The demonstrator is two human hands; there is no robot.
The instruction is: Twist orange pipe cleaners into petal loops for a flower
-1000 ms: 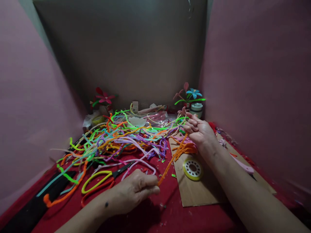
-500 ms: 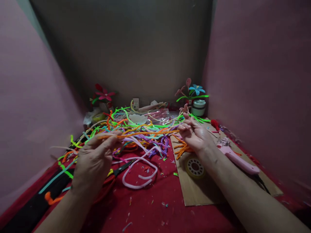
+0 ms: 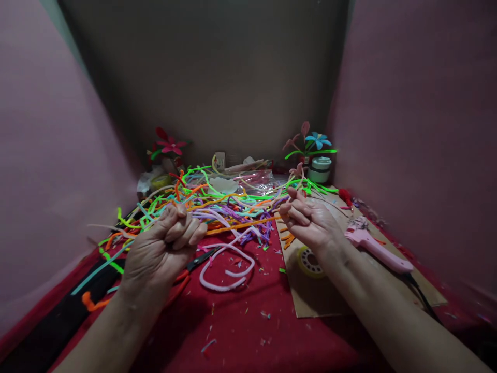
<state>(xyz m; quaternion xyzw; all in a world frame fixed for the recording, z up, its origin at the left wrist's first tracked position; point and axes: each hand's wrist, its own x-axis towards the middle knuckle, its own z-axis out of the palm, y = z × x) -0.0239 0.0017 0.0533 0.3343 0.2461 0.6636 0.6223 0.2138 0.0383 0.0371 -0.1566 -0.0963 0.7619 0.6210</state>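
Note:
An orange pipe cleaner (image 3: 243,226) is stretched nearly level between my two hands, above a red cloth (image 3: 248,321). My left hand (image 3: 166,243) is closed in a fist on its left end. My right hand (image 3: 310,220) pinches its right end with the fingers curled. Behind the hands lies a big tangle of pipe cleaners (image 3: 209,207) in green, purple, orange and pink. A loose pink pipe cleaner (image 3: 227,272) curls on the cloth below the stretched one.
Scissors (image 3: 194,264) lie under my left hand. A cardboard sheet (image 3: 349,300) at right carries a tape roll (image 3: 308,261), short orange pieces and a pink glue gun (image 3: 375,251). Pipe-cleaner flowers (image 3: 312,142) and a jar (image 3: 320,170) stand at the back. Pink walls close in both sides.
My left hand rose from the cloth with the orange pipe cleaner's end, swung out left, then came back in a fist. The pipe cleaner went from slanted to nearly level.

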